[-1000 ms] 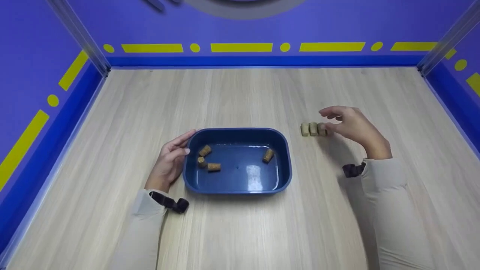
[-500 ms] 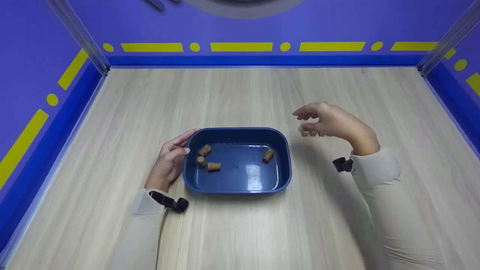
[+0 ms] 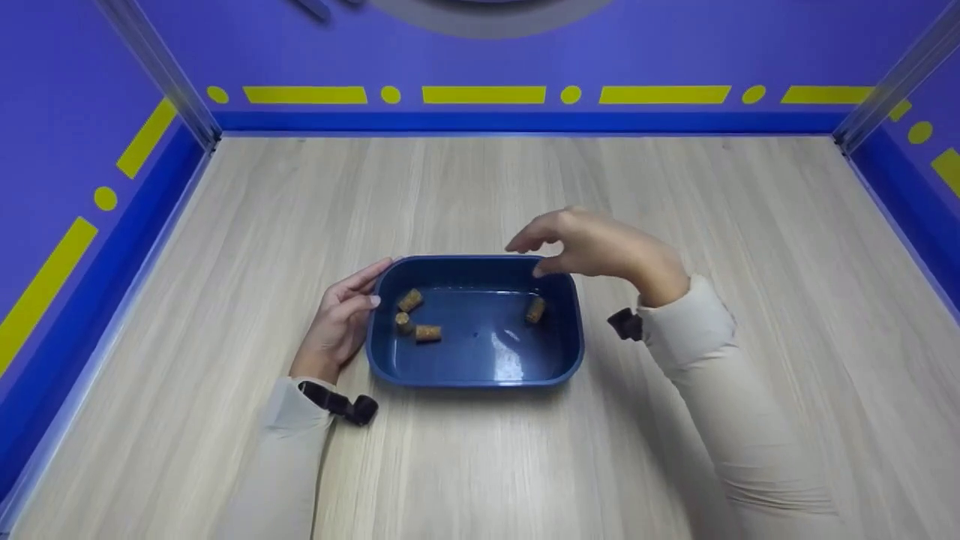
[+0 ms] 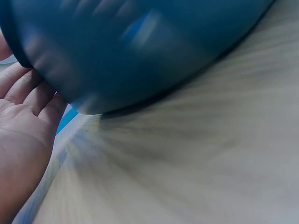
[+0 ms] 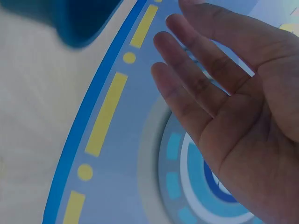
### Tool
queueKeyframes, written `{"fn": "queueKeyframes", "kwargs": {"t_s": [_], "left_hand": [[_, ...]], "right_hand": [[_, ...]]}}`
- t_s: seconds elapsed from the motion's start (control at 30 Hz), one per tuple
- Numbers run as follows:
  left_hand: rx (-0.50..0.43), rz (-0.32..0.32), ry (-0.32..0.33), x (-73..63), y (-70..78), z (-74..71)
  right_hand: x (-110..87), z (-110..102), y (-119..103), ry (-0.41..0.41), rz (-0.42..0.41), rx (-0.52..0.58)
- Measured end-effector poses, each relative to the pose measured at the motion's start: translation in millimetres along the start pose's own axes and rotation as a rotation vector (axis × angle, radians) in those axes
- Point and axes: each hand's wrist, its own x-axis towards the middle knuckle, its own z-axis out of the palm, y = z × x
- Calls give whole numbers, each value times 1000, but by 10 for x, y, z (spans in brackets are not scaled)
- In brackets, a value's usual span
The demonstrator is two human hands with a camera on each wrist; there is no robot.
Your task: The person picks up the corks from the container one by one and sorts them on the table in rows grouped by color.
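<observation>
My left hand (image 3: 334, 330) holds the left end of a dark blue plastic tub (image 3: 476, 385), thumb at the rim and fingers along the outside wall. In the left wrist view, the fingers (image 4: 28, 91) lie against the tub's wall (image 4: 140, 56). Four-sided and rounded at its corners, the tub has several corks (image 3: 428, 334) at its left and one cork (image 3: 535, 310) at its right. My right hand (image 3: 592, 244) hovers over the tub's back right corner, thumb and fingers apart. The right wrist view shows a bare palm (image 5: 247, 130) and loosely bent fingers.
The tub stands on a light wood-grain table (image 3: 480, 195). Purple-blue panels (image 3: 480, 64) with yellow marks enclose its back and sides. The right hand and wrist cover the spot right of the tub where a row of corks was visible earlier.
My right hand has moved left from the row of corks to above the tub's back right corner. The left hand, the tub and the corks in it have stayed put.
</observation>
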Motion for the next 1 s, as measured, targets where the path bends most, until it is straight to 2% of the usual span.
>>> {"fn": "queueKeyframes", "kwargs": {"t_s": [0.27,0.4,0.67,0.83,1.0], "left_hand": [[-8,11,-6,7,-2,-6],[-6,10,-23,2,8,2],[-7,-2,-15,8,18,16],[-14,0,-14,3,15,10],[-16,3,-10,-12,12,13]], "right_hand": [[296,124,-226,-81,-74,7],[431,209,-291,-104,-98,15],[653,374,-375,-175,-137,39],[766,482,-417,-227,-140,48],[868,614,-458,-287,-105,67]]}}
